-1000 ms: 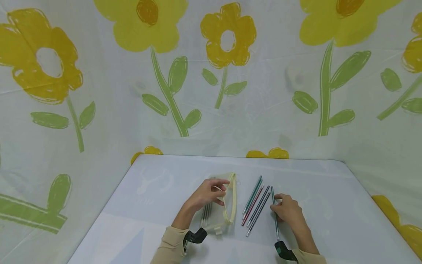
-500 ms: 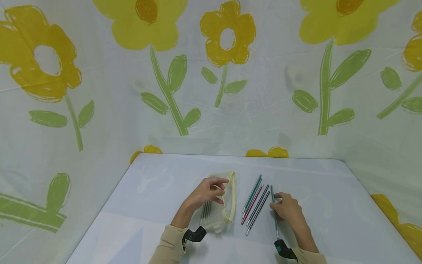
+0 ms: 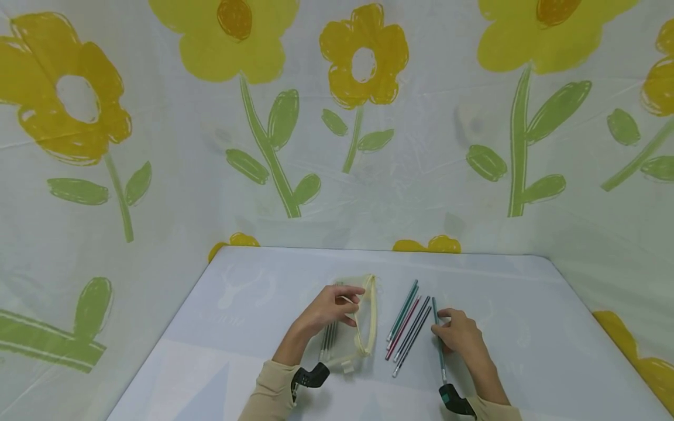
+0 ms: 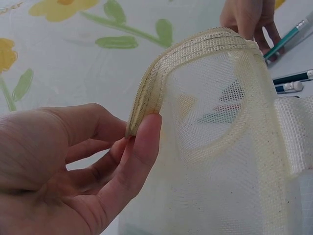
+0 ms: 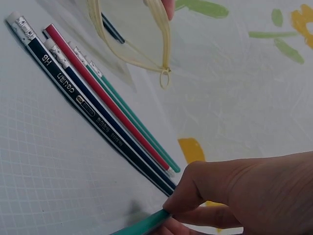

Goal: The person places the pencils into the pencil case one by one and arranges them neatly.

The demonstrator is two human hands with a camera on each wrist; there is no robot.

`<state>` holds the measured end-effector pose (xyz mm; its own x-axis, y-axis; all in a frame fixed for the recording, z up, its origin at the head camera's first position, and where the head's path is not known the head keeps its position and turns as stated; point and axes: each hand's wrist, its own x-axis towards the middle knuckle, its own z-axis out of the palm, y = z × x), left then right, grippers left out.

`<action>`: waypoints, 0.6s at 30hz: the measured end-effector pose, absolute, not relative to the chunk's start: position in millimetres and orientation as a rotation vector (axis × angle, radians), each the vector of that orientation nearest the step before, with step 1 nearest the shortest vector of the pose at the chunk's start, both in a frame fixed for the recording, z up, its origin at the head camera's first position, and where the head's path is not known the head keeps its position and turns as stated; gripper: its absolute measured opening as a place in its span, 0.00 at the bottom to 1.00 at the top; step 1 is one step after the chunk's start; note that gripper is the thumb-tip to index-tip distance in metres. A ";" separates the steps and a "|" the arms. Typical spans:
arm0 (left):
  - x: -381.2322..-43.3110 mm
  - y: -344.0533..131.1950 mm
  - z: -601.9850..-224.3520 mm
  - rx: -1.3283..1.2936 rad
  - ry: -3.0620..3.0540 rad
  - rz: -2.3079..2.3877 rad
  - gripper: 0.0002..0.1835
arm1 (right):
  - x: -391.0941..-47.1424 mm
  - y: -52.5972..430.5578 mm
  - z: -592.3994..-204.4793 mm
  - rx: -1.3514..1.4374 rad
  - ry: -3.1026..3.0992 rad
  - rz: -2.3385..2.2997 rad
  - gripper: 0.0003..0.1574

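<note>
My left hand (image 3: 333,306) pinches the zippered edge of a pale yellow mesh pencil pouch (image 4: 215,161) between thumb and finger, holding its mouth apart. Inside the pouch lie several dark pencils (image 3: 329,338), partly hidden by the hand. My right hand (image 3: 461,334) pinches a green pencil (image 3: 440,345) near its middle, to the right of the loose ones. Between the hands, a slanted row holds two green pencils (image 3: 403,310), a red pencil (image 5: 102,93) and dark blue pencils with white erasers (image 5: 93,117), all lying on the table.
The white table (image 3: 253,327) has faint printed patterns. Behind it hangs a pale sheet (image 3: 421,193) with large yellow flowers. A black wrist camera (image 3: 313,375) sits on the left wrist and another camera (image 3: 455,401) on the right, close to the green pencil's lower end.
</note>
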<state>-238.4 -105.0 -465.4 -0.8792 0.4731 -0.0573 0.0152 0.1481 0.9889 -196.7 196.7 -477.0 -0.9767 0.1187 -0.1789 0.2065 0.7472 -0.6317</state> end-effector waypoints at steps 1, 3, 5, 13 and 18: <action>-238.2 -105.3 -465.1 0.468 2.076 1.785 0.23 | -196.7 196.6 -477.0 0.262 2.815 -1.044 0.33; -238.2 -105.8 -464.6 0.469 2.082 1.784 0.23 | -197.0 196.6 -476.9 0.261 2.815 -1.046 0.33; -238.0 -106.5 -464.5 0.473 2.088 1.786 0.23 | -197.3 196.4 -477.3 0.262 2.815 -1.045 0.33; -237.5 -108.9 -463.6 0.473 2.100 1.789 0.23 | -198.2 195.5 -477.2 0.254 2.825 -1.052 0.32; -238.4 -109.0 -463.2 0.469 2.104 1.781 0.23 | -196.8 194.8 -474.8 0.254 2.819 -1.100 0.32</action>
